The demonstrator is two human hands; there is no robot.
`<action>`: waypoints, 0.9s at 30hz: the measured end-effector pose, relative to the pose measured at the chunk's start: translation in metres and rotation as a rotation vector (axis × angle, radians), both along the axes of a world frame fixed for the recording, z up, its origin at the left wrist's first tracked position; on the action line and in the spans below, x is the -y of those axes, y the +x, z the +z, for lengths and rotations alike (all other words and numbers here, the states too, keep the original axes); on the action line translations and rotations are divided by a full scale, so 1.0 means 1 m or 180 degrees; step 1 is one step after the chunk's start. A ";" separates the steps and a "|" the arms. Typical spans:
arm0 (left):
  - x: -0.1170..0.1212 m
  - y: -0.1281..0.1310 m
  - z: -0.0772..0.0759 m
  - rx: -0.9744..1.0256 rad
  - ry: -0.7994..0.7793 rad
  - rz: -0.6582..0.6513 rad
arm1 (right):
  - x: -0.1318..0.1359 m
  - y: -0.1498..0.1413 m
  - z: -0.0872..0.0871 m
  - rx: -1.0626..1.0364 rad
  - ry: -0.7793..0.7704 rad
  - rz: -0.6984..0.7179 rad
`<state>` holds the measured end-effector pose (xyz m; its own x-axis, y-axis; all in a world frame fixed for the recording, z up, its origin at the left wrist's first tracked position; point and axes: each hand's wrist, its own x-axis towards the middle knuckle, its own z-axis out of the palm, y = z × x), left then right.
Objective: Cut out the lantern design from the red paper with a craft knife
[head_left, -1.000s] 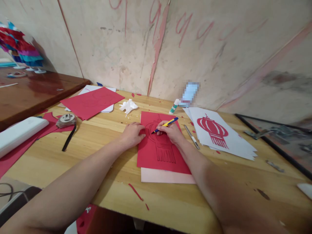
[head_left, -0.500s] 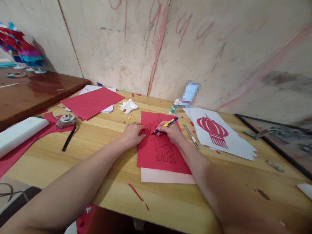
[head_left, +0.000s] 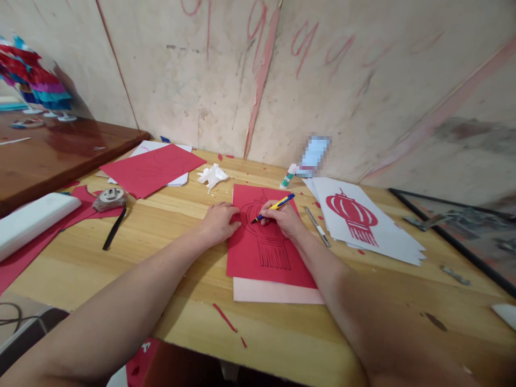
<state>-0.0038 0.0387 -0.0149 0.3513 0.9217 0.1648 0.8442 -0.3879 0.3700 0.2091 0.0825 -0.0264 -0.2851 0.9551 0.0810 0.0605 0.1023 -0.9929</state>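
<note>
A yellow and blue pen (head_left: 279, 203) is gripped in my right hand (head_left: 284, 219), its tip on a sheet of red paper (head_left: 245, 258). Black lines on that sheet form a lantern with a fringe below; my right hand covers part of the drawing. My left hand (head_left: 220, 222) rests at the sheet's left edge, fingers stretched out, the fingertips touching the paper and nothing held. Beneath the red sheet, a pale sheet (head_left: 270, 291) sticks out at the bottom. To the right of it lies a slim craft knife or pen (head_left: 317, 227).
White sheets bearing a red paper lantern (head_left: 355, 215) lie at right, beside a black-edged board (head_left: 451, 250). A glue stick (head_left: 288, 176) and a pixelated phone (head_left: 314, 155) stand behind. Leftward are crumpled tissue (head_left: 213, 176), another red sheet (head_left: 155, 166), and a tape measure (head_left: 110, 199).
Almost nothing differs. The pen tip stays within the lantern's body, and my left hand keeps its place on the paper's edge.
</note>
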 end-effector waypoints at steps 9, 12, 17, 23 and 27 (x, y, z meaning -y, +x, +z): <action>0.001 0.000 0.001 0.0023 -0.0013 -0.0003 | 0.000 0.000 0.000 0.0007 -0.0002 0.0005; 0.001 0.001 0.001 0.0021 -0.0014 0.0011 | 0.000 0.000 0.001 -0.0022 -0.0049 0.0023; 0.001 0.001 0.002 -0.0005 -0.0022 0.0004 | 0.000 0.001 0.000 -0.0054 -0.0072 0.0063; 0.000 0.000 0.001 -0.0006 -0.0034 -0.0006 | -0.001 0.001 0.000 -0.0055 -0.0056 0.0050; 0.001 0.000 0.001 -0.0031 -0.0031 0.0007 | 0.000 0.001 0.001 -0.0018 -0.0013 0.0132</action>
<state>-0.0038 0.0380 -0.0137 0.3509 0.9239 0.1525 0.8485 -0.3826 0.3655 0.2101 0.0828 -0.0258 -0.3240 0.9427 0.0790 0.0506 0.1007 -0.9936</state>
